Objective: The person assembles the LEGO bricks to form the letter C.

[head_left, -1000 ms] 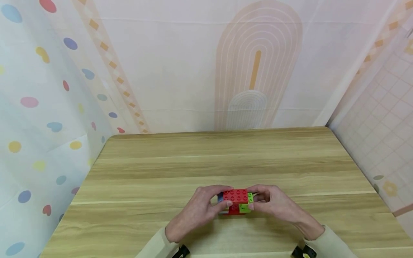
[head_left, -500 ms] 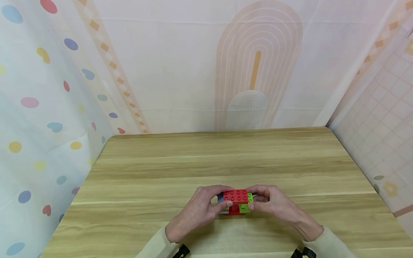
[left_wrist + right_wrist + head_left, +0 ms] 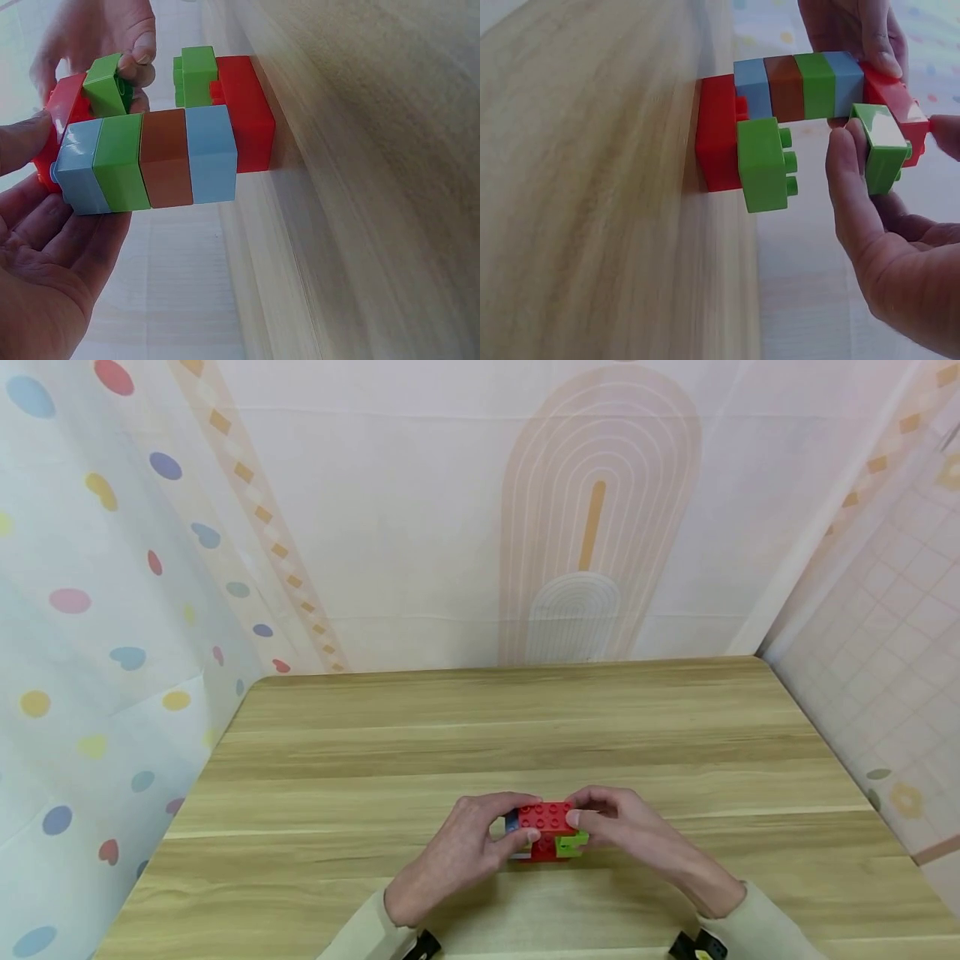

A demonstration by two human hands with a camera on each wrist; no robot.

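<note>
A toy brick structure stands on the table, with a red base brick (image 3: 718,139) at the bottom. On its left end rises a column of blue, brown (image 3: 166,159), green and blue bricks, topped by a red brick (image 3: 546,817). My left hand (image 3: 474,835) grips the structure's upper left, thumb near, fingers on the far side. On the base's right end sits a green brick (image 3: 763,166). My right hand (image 3: 628,828) holds another green brick (image 3: 881,142) against the underside of the top red brick; its thumb touches that red brick. The right hand partly covers this green brick.
The wooden table (image 3: 360,760) extends around the structure on all sides. A patterned cloth (image 3: 420,527) hangs behind the table's back edge, with more cloth at both sides.
My right hand has shifted slightly left, its thumb now on the top red brick. The green brick's studs, seen beside the red brick before, are no longer visible from above. The left hand stays put.
</note>
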